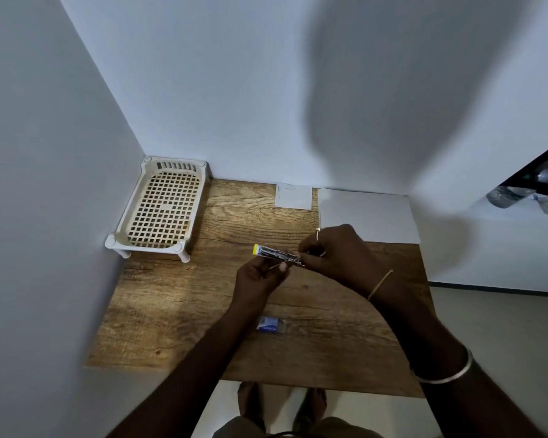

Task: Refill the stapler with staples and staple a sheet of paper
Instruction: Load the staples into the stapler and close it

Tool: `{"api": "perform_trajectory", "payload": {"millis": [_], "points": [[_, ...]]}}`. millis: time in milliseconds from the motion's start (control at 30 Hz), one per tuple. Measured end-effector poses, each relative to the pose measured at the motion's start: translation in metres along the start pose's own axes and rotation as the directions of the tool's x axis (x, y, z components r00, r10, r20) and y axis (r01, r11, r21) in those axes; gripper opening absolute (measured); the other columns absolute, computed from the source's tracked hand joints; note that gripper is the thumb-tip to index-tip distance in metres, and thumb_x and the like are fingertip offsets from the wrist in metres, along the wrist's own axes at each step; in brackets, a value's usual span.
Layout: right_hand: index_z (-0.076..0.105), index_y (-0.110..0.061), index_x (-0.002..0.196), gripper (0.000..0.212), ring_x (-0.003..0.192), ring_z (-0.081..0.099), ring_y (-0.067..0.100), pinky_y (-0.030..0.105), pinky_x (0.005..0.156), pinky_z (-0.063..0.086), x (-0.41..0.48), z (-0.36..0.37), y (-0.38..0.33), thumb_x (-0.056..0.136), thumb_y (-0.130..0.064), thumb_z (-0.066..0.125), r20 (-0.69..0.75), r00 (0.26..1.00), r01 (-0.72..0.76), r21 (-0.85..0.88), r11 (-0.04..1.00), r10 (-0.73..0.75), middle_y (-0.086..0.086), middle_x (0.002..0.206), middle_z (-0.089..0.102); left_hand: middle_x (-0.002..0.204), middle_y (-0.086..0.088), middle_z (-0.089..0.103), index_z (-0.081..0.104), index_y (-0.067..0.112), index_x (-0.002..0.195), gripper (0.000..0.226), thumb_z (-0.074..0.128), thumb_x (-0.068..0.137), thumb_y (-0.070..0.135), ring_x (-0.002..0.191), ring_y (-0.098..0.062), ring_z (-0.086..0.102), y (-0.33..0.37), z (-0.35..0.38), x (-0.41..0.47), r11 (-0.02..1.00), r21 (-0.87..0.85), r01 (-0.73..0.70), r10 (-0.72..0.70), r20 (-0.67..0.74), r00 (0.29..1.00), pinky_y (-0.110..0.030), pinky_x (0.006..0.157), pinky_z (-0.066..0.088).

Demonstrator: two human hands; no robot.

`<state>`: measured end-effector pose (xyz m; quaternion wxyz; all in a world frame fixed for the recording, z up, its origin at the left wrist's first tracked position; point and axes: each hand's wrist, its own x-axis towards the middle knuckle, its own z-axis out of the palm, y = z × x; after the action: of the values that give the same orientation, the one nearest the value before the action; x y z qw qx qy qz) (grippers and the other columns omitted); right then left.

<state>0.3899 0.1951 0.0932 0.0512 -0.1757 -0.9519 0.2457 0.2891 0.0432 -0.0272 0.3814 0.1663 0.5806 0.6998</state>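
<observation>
A small metal stapler (274, 252) with a yellow end is held above the wooden table (171, 311), near its middle. My left hand (260, 279) grips it from below. My right hand (336, 251) closes on its right end; what the fingertips pinch there is hidden. A small blue and white staple box (271, 324) lies on the table nearer to me, between my forearms. A large white sheet of paper (367, 216) lies flat at the back right, just beyond my right hand.
A cream perforated plastic tray (159, 213) on short legs stands at the back left corner. A smaller white paper square (293, 196) lies against the back wall. White walls close the left and back; the table's right edge drops to the floor.
</observation>
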Motion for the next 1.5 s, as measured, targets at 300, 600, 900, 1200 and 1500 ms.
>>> {"api": "perform_trajectory", "payload": {"millis": [300,600,900,1200,1500], "points": [[0.084,-0.017,0.09,0.009,0.074,0.069,0.004,0.019,0.072,0.054,-0.003,-0.061,-0.032,0.082,-0.016,0.08,-0.125,0.992,0.03,0.088,0.996,-0.018,-0.002,0.083,0.08,0.083,0.0,0.076,0.078,0.02,0.08,0.008,0.078,0.088,0.019,0.093,-0.016,0.073,0.057,0.028,0.001,0.964,-0.247,-0.104,0.121,0.055,0.991,-0.037,0.092,0.058],[0.078,-0.021,0.093,0.018,0.076,0.074,0.005,0.023,0.075,0.06,0.005,-0.106,-0.048,0.077,-0.024,0.087,-0.287,0.956,0.028,0.277,0.961,0.055,-0.008,0.08,0.077,0.073,0.001,0.068,0.072,0.015,0.073,0.012,0.071,0.084,0.015,0.079,-0.01,0.069,0.082,0.042,-0.002,0.935,-0.331,-0.126,0.135,0.004,0.991,-0.032,0.084,0.06],[0.077,-0.018,0.108,0.025,0.088,0.072,0.012,0.025,0.087,0.052,0.033,-0.084,-0.09,0.084,-0.011,0.076,-0.15,0.989,0.021,0.061,0.998,-0.012,-0.002,0.091,0.079,0.095,-0.017,0.07,0.069,-0.001,0.092,0.018,0.072,0.083,0.014,0.092,-0.021,0.071,0.09,0.05,-0.003,0.91,-0.386,-0.153,0.133,-0.078,0.988,-0.032,0.085,0.059],[0.078,-0.022,0.1,0.018,0.088,0.073,0.014,0.036,0.084,0.056,0.03,-0.073,-0.093,0.083,-0.018,0.075,-0.14,0.989,-0.042,-0.026,0.999,0.038,-0.005,0.087,0.079,0.087,-0.003,0.078,0.079,0.016,0.08,0.007,0.073,0.082,0.013,0.093,-0.015,0.075,0.094,0.05,-0.007,0.895,-0.403,-0.192,0.159,-0.114,0.981,-0.031,0.083,0.06],[0.077,-0.021,0.098,0.02,0.086,0.073,0.012,0.034,0.086,0.056,0.031,-0.075,-0.1,0.081,-0.012,0.072,-0.082,0.995,-0.067,-0.044,0.997,0.063,-0.004,0.086,0.08,0.086,-0.005,0.076,0.071,0.003,0.087,0.014,0.063,0.091,-0.008,0.088,-0.014,0.075,0.096,0.052,-0.011,0.924,-0.34,-0.177,0.132,-0.152,0.98,-0.034,0.083,0.061]]}}
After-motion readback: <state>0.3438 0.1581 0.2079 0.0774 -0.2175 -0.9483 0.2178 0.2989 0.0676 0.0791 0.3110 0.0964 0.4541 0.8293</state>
